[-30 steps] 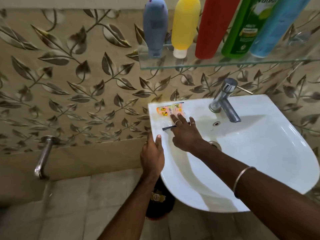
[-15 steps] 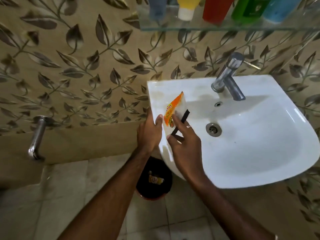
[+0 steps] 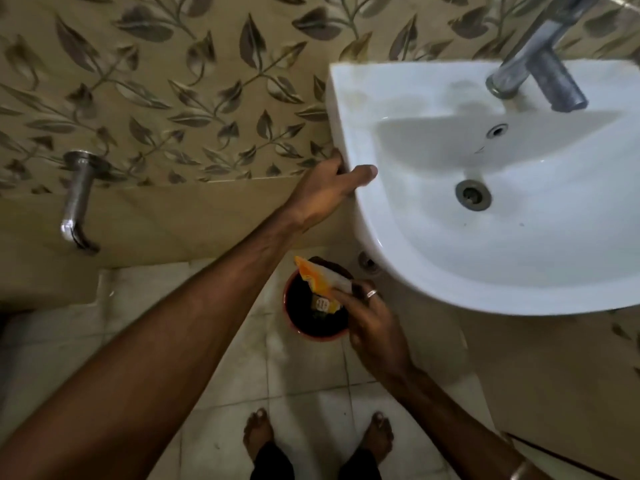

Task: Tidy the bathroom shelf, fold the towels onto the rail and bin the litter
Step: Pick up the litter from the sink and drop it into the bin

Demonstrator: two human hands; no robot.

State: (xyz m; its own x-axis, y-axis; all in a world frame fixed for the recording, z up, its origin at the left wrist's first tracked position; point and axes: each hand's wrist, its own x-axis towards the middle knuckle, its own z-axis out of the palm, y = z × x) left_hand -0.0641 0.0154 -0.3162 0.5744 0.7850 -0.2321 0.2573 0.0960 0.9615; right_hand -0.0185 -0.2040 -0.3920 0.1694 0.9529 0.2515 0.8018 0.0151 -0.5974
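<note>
- My right hand (image 3: pixel 372 327) is pinching the orange wrapper (image 3: pixel 320 284) directly over the red-rimmed bin (image 3: pixel 317 306) on the floor.
- My left hand (image 3: pixel 325 192) is gripping the white basin's (image 3: pixel 519 216) left rim, thumb on top.

The wall tiles (image 3: pixel 166 98) are beige-gold with a pattern of grey-brown leaves on thin pale stems; below them runs a plain tan band (image 3: pixel 180 216). The sink (image 3: pixel 540 265) is white, its tap (image 3: pixel 540 74) silver-grey metal. The floor (image 3: pixel 242 382) has pale off-white tiles with faint stains. The bin (image 3: pixel 294 327) has a red rim and a black inside. The wrapper (image 3: pixel 320 284) is orange-yellow and white, perhaps with print, though blur hides it. The ring (image 3: pixel 371 293) is silver.
</note>
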